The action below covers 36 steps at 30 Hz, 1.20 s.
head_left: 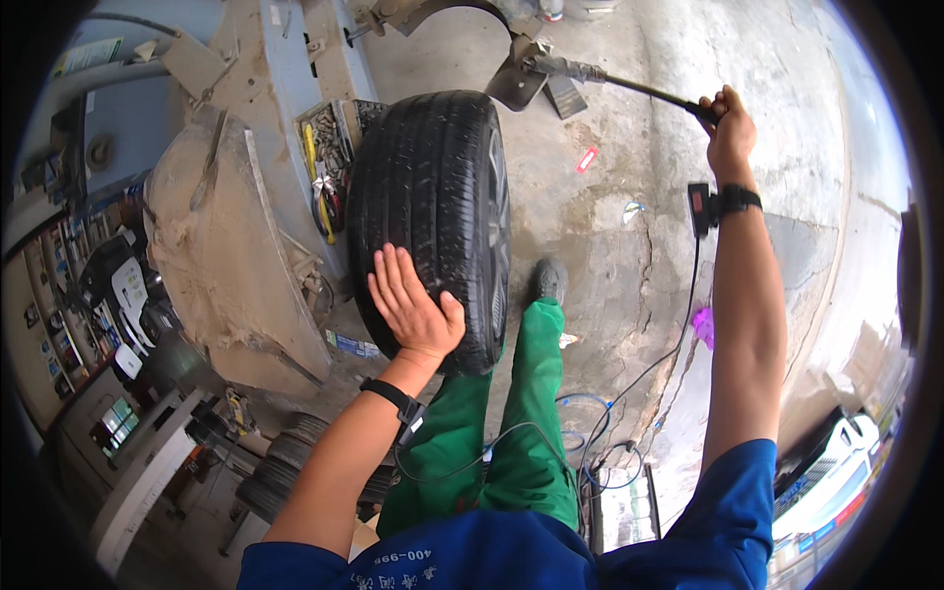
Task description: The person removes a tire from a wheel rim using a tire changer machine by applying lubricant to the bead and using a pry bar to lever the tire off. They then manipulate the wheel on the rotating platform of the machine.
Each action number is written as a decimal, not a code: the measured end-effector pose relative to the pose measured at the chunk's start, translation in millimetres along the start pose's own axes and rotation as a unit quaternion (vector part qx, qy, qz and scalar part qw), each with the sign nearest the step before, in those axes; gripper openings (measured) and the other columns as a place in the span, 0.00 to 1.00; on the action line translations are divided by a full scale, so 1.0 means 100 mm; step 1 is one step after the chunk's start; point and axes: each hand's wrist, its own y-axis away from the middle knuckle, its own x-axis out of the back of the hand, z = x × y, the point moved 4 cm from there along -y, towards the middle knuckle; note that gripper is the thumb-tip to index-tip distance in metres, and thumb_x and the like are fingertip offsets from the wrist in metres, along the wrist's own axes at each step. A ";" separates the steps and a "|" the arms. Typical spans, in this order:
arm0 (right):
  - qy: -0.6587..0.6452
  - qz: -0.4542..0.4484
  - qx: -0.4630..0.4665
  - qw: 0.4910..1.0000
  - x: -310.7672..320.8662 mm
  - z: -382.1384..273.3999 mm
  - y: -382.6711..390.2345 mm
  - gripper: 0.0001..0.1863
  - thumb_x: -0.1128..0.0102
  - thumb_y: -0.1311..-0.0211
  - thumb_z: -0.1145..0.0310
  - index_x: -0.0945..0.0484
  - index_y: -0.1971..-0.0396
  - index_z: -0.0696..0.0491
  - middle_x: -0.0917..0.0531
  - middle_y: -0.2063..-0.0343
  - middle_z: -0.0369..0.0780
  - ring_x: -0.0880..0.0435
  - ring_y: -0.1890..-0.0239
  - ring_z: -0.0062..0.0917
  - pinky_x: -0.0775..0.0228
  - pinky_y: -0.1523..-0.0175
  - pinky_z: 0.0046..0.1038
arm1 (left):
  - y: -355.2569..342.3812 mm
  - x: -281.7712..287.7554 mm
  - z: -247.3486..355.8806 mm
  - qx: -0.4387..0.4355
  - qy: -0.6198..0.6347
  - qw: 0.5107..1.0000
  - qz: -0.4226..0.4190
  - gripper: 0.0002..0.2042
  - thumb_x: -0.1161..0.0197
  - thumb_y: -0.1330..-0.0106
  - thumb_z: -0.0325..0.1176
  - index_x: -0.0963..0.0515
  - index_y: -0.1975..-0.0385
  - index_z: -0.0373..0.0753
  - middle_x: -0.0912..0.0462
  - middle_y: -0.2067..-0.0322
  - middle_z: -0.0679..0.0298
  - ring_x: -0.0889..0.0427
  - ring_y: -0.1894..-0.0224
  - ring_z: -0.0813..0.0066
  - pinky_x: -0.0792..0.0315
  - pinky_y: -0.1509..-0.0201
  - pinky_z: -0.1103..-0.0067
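Observation:
A black car tire [421, 206] stands upright in front of me, and the spokes of its grey rim [499, 206] show on its right side. My left hand [411, 307] lies flat on the tread with its fingers stretched out. Far out to the right, my right hand [728, 128] is wrapped round the end of a long black lever handle [654, 91]. That handle runs left to a joint by a dark, curved metal blade [517, 84], which sits just beyond the tire's upper right edge.
A dirty tire machine [290, 128] stands left of the tire, with a dusty round shield [221, 265] and a tray of pliers and small weights [326, 167]. Stacked tires [280, 467] lie lower left. A black cable [674, 344] hangs from my right wrist to the cracked concrete floor.

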 end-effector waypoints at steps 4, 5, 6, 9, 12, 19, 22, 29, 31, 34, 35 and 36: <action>-0.009 0.017 0.018 1.000 -0.10 -0.09 0.00 0.11 0.38 0.29 0.70 0.21 0.71 0.62 0.24 0.75 0.39 0.20 0.72 0.28 0.18 0.58 0.32 | 0.50 -0.06 0.15 0.017 0.019 1.000 0.009 0.38 0.59 0.27 0.50 0.46 0.27 0.23 0.43 0.26 0.37 0.46 0.23 0.39 0.57 0.22 0.50; -0.010 0.011 -0.006 1.000 -0.07 -0.11 -0.01 0.11 0.36 0.30 0.70 0.21 0.69 0.62 0.23 0.74 0.39 0.21 0.72 0.27 0.17 0.57 0.34 | 0.66 -0.08 0.18 0.024 0.026 0.999 0.019 0.39 0.58 0.28 0.51 0.45 0.27 0.24 0.44 0.26 0.37 0.46 0.23 0.39 0.58 0.22 0.50; 0.010 -0.011 -0.027 1.000 -0.13 -0.13 0.05 0.14 0.36 0.29 0.65 0.21 0.68 0.62 0.22 0.73 0.39 0.19 0.70 0.27 0.17 0.56 0.34 | 0.83 -0.10 0.18 0.042 0.024 0.999 0.023 0.39 0.58 0.28 0.51 0.45 0.27 0.24 0.44 0.26 0.37 0.46 0.23 0.39 0.58 0.22 0.50; 0.288 -0.026 0.073 0.955 0.11 -0.37 0.32 0.18 0.37 0.29 0.58 0.20 0.61 0.61 0.17 0.66 0.41 0.17 0.62 0.27 0.20 0.54 0.30 | 1.36 -0.18 0.25 0.018 0.017 0.998 0.058 0.39 0.58 0.29 0.53 0.45 0.26 0.26 0.43 0.26 0.39 0.45 0.24 0.40 0.57 0.22 0.48; 0.439 0.026 0.342 0.830 0.12 -0.63 0.96 0.18 0.38 0.30 0.58 0.20 0.54 0.59 0.15 0.60 0.42 0.19 0.58 0.22 0.25 0.55 0.25 | 1.89 -0.32 0.19 0.014 0.019 0.996 0.091 0.39 0.58 0.29 0.54 0.44 0.26 0.28 0.42 0.26 0.43 0.45 0.24 0.43 0.56 0.23 0.48; 0.504 -0.347 -0.028 0.791 -0.44 0.78 2.46 0.37 0.44 0.29 0.40 0.26 0.37 0.58 0.17 0.50 0.44 0.19 0.48 0.29 0.26 0.49 0.33 | 3.33 -0.49 0.10 0.039 0.040 0.993 0.105 0.40 0.58 0.27 0.57 0.53 0.22 0.37 0.52 0.22 0.51 0.55 0.20 0.51 0.62 0.20 0.51; 0.523 -0.293 -0.122 0.791 -0.87 1.42 2.97 0.54 0.44 0.35 0.30 0.31 0.40 0.75 0.23 0.42 0.65 0.24 0.35 0.49 0.35 0.32 0.38 | 3.82 -0.63 -0.02 0.042 0.075 0.992 0.096 0.42 0.49 0.30 0.56 0.54 0.21 0.43 0.58 0.20 0.60 0.58 0.19 0.57 0.58 0.20 0.54; 0.530 -0.336 -0.024 0.778 -0.31 1.69 4.44 0.53 0.47 0.32 0.32 0.35 0.40 0.77 0.25 0.43 0.68 0.25 0.36 0.55 0.36 0.31 0.40 | 5.03 -0.19 -0.07 0.191 0.234 0.953 -0.010 0.31 0.35 0.36 0.40 0.36 0.34 0.36 0.38 0.34 0.52 0.38 0.31 0.47 0.40 0.29 0.53; 0.523 -0.332 0.010 0.785 -0.08 1.61 4.86 0.51 0.47 0.30 0.33 0.37 0.38 0.76 0.26 0.41 0.68 0.26 0.35 0.55 0.37 0.31 0.40 | 5.02 0.13 -0.22 0.298 0.282 0.910 -0.059 0.25 0.35 0.36 0.39 0.29 0.42 0.33 0.30 0.43 0.46 0.30 0.40 0.45 0.34 0.36 0.57; 0.489 -0.348 0.066 0.797 0.29 1.56 5.29 0.50 0.48 0.28 0.36 0.44 0.32 0.72 0.30 0.37 0.66 0.29 0.33 0.53 0.40 0.28 0.39 | 4.75 0.24 -0.61 0.355 0.314 0.874 0.106 0.27 0.34 0.32 0.41 0.33 0.39 0.32 0.30 0.41 0.44 0.29 0.40 0.46 0.34 0.37 0.57; 0.494 -0.351 0.063 0.793 0.42 1.58 5.43 0.51 0.48 0.28 0.36 0.45 0.32 0.72 0.31 0.36 0.66 0.31 0.31 0.53 0.42 0.28 0.39 | 4.59 0.21 -0.75 0.369 0.336 0.859 0.115 0.32 0.34 0.31 0.47 0.34 0.37 0.30 0.30 0.40 0.41 0.28 0.39 0.44 0.33 0.35 0.57; 0.498 -0.355 0.057 0.789 0.54 1.62 5.59 0.51 0.48 0.28 0.36 0.47 0.31 0.72 0.32 0.35 0.66 0.33 0.30 0.53 0.43 0.27 0.40 | 4.41 0.20 -0.88 0.387 0.389 0.831 0.090 0.36 0.33 0.32 0.50 0.35 0.35 0.29 0.30 0.39 0.39 0.29 0.37 0.42 0.33 0.34 0.57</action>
